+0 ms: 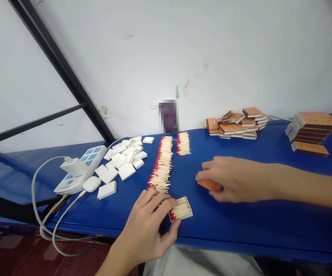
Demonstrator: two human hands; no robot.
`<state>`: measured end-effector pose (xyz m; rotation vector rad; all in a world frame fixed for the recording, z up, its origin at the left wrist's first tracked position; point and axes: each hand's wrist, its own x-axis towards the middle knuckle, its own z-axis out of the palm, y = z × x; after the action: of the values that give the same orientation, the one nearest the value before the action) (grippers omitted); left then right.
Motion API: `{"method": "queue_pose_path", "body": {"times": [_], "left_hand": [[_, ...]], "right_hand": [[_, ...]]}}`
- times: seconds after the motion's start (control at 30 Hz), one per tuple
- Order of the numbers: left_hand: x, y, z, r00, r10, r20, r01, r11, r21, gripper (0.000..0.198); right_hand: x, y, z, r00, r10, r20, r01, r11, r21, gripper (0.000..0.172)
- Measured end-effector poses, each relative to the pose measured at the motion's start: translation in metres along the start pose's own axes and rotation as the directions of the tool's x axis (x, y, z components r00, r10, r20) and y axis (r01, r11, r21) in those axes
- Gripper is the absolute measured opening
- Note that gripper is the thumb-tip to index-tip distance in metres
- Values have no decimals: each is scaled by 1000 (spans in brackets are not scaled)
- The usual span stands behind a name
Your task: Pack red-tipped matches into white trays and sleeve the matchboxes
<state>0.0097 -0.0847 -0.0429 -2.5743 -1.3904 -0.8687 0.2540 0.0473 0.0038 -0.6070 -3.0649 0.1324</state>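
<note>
Near the front edge of the blue table, my left hand (151, 224) grips a white matchbox tray (189, 216) by its left end, thumb and fingers on opposite sides. Red-tipped matches (181, 208) fill that tray, heads toward the hand. To the right, my right hand (227, 178) is closed around an orange-brown matchbox sleeve (210, 185), just above or on the tabletop; I cannot tell which. Behind the tray runs a long row of loose matches (162, 161), red heads to the left. A shorter bunch of matches (184, 143) lies beside its far end.
White matchbox trays (127, 171) are heaped at left, beside a power strip (89, 159) with a charger, earbud case (91, 184) and cables. Matchbox sleeves (235, 127) are piled at the back right. Stacked matchboxes (312, 128) stand farther right. A pixelated dark object (168, 117) leans on the wall.
</note>
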Motion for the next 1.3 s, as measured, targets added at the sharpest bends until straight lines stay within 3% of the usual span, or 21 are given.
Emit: {"method": "queue_pose_path", "body": {"times": [0.13,0.23,0.33,0.57,0.73,0.87,1.0,1.3], "left_hand": [[1,0,-1,1000,13,-2,-13,1000,-1,19],[0,-1,-2,1000,23,12,-22,999,-45,18],[-3,-3,-2,999,31,13,-30,996,-88,18],[-6,-7,2,996,89,-25,-92,986,-141,9],[-7,-6,2,997,82,15,-78,982,-170,14],[-10,-6,1,994,100,36,-90,973,-214,14],[-10,-6,-3,997,78,20,-69,956,-284,18],[-9,-7,-5,995,80,60,-56,944,-324,17]], "right_hand": [[-13,-31,1,991,-132,-16,132,960,246,41],[-10,-45,12,996,-65,-55,76,969,236,26],[-2,-45,18,997,-29,-73,46,969,242,22],[3,-26,8,987,-158,-18,155,939,308,36],[5,-28,8,984,-179,8,168,938,303,31],[12,-43,26,967,-219,-128,252,881,400,16],[16,-55,44,943,-173,-285,301,810,504,6],[14,-55,47,921,-159,-355,340,770,540,5]]}}
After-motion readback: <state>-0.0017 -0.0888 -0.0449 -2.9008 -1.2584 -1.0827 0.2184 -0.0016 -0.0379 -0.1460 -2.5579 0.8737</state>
